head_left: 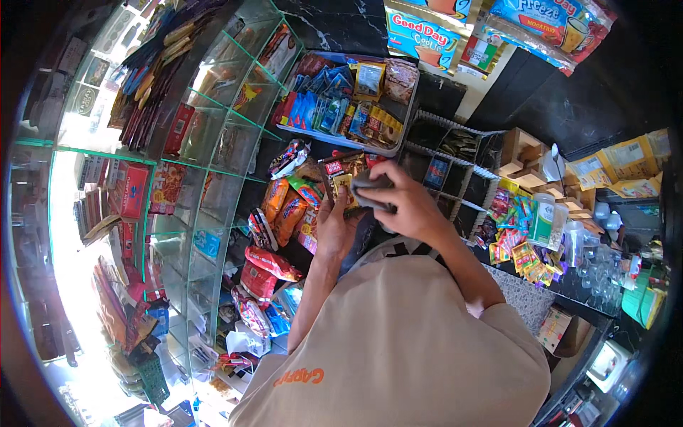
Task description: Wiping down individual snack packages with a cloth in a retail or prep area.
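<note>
The left hand [336, 226] grips a brown sachet pack [336, 171] by its lower part, thumb in front, at 12 o'clock from the torso. The right hand [407, 203] has fingers curled around what appears to be a grey cloth [371, 191], at the pack's 4 o'clock edge. A pale tray [340, 141] lies at 12 o'clock, orange packets [288, 219] at 8.

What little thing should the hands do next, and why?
Probably slide the grey cloth gently across the front of the brown packet. The left hand holds the packet up, and the right hand has the cloth bunched at the packet's right edge in this view, so a short wipe seems the easiest move. I can't tell whether the packet is dusty.
</note>
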A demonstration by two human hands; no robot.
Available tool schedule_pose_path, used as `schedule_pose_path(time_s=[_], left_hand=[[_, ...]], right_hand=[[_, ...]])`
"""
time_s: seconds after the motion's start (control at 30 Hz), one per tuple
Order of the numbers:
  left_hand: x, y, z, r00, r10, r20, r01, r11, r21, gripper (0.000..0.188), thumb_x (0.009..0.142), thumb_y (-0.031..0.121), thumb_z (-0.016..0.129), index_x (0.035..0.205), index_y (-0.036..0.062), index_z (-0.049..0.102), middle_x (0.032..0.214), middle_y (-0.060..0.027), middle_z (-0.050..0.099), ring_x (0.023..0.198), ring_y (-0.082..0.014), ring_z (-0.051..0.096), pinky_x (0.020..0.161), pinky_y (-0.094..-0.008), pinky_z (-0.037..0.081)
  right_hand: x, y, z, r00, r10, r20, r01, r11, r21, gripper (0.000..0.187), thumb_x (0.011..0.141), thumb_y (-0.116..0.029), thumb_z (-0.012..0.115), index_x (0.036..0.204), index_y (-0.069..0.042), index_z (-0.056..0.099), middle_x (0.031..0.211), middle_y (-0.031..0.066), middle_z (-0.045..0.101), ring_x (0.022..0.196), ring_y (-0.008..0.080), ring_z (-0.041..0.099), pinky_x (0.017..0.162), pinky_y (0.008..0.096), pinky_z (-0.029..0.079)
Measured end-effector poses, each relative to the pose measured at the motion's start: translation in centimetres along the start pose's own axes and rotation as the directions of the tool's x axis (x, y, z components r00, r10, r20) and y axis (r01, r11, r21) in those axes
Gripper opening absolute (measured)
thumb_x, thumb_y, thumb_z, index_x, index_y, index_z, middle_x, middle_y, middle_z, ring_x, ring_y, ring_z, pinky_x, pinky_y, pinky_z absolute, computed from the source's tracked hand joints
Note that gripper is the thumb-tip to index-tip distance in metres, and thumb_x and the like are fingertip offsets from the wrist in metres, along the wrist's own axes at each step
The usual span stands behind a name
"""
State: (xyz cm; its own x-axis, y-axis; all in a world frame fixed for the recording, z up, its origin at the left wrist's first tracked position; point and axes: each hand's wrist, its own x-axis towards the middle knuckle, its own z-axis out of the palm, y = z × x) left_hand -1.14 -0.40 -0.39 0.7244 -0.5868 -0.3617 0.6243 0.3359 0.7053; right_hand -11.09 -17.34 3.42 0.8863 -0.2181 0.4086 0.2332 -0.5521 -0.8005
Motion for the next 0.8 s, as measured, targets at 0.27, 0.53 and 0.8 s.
schedule_pose_path(time_s=[0.27, 0.53, 0.8], left_hand=[[1.4, 0.8, -0.9, 0.994, 0.080, 0.070, -0.077, 0.996, -0.047, 0.030, 0.115, 0.020, 0.050, 0.138, 0.0026, 0.058, 0.131, -0.0128, 0.069, 0.117, -0.0272, 0.070, 0.100, -0.0483, 0.060], [0.2, 0.3, 0.0, 0.998, 0.049, -0.026, -0.050, 0.999, -0.018, 0.033, 0.115, 0.024, 0.051, 0.142, 0.0049, 0.056, 0.132, -0.0130, 0.068, 0.121, -0.0277, 0.069, 0.104, -0.0500, 0.058], [0.6, -0.3, 0.3, 0.994, 0.070, -0.079, -0.073, 0.997, -0.033, 0.028, 0.116, 0.024, 0.048, 0.139, 0.0104, 0.057, 0.125, -0.0074, 0.069, 0.108, -0.0198, 0.071, 0.091, -0.0383, 0.060]], right_hand=[[-1.2, -0.4, 1.1, 0.977, -0.057, 0.205, 0.114, 0.952, -0.283, 0.025, 0.080, -0.008, 0.075, 0.104, -0.011, 0.082, 0.120, 0.0073, 0.062, 0.107, 0.0271, 0.069, 0.087, 0.0401, 0.060], [0.4, -1.5, -1.4, 0.990, 0.136, 0.038, -0.117, 0.941, -0.318, 0.024, 0.081, -0.010, 0.081, 0.105, -0.011, 0.081, 0.116, 0.0054, 0.061, 0.099, 0.0281, 0.070, 0.082, 0.0419, 0.059], [-1.2, -0.7, 2.9, 0.996, 0.051, 0.076, -0.028, 0.960, -0.278, 0.025, 0.079, -0.010, 0.077, 0.103, -0.006, 0.076, 0.114, 0.0084, 0.058, 0.097, 0.0290, 0.070, 0.078, 0.0429, 0.060]])
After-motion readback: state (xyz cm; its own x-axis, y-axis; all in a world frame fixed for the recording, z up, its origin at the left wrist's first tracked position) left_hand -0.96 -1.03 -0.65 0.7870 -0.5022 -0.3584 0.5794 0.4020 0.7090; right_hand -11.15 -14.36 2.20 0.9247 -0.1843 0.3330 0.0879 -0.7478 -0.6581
